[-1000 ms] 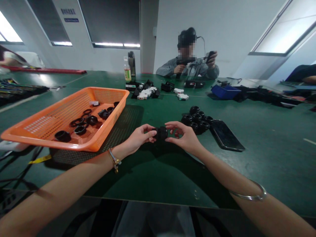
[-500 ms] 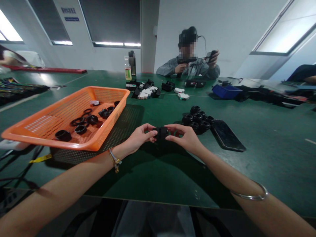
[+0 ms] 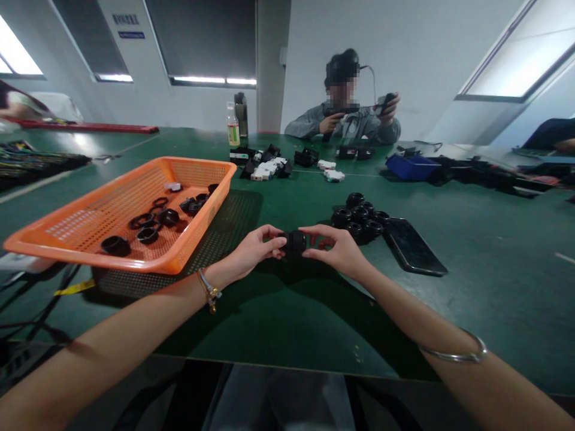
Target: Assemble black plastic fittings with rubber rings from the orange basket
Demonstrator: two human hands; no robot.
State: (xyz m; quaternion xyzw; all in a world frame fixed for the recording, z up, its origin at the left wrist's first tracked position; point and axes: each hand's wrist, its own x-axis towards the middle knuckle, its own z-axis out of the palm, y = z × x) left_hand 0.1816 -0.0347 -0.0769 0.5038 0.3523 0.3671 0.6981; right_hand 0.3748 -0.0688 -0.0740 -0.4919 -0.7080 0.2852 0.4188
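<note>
Between my two hands, just above the green table, is a black ribbed plastic fitting (image 3: pixel 296 241), round like a cable gland. Its left end is pinched by the thumb and fingers of my left hand (image 3: pixel 263 244). My right hand (image 3: pixel 335 248) grips the right end, thumb below and index finger above, the other fingers curled behind. Fingers hide part of the fitting. Past my right hand is a pile of similar black fittings (image 3: pixel 359 214). To the left, an orange basket (image 3: pixel 197 239) holds loose black rings (image 3: pixel 141 221) and fittings (image 3: pixel 115 245).
A dark phone (image 3: pixel 414 246) lies right of the pile. Farther back are white and black parts (image 3: pixel 269 167), a bottle (image 3: pixel 233 129) and a blue bin (image 3: pixel 411 166). Across the table (image 3: pixel 278 317) sits a person (image 3: pixel 359 123) holding dark objects. Cables (image 3: pixel 58 293) lie at left.
My right thumb and fingers have shifted very slightly on the fitting's right end. My left hand and the things on the table look the same.
</note>
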